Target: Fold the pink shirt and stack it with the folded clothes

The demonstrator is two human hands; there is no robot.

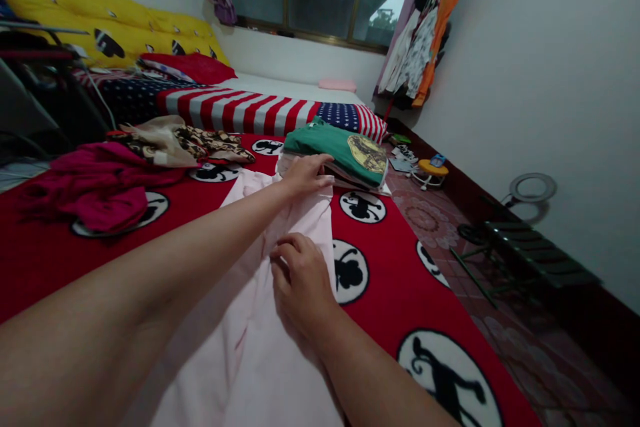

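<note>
A pale pink garment [270,360] lies stretched out lengthwise on the red blanket, with creases and a fold down its middle. My left hand [306,175] reaches across to its far right corner, where the fingers close on the edge of the cloth. Nearer to me, my right hand [304,277] rests on the same garment, its fingers loosely bent and apart, tips touching the fabric by the middle fold. Just beyond my left hand sits a stack of folded clothes, topped by a green shirt [325,145] with a yellow print.
The red blanket [390,267] bears white circles with black figures. On the left lie a magenta garment [100,180] and a patterned brown-and-cream cloth [210,141]. Beyond is a bed with a flag-striped cover [240,110]. At right stand a dark folding stool [540,250] and a yellow stool [433,170].
</note>
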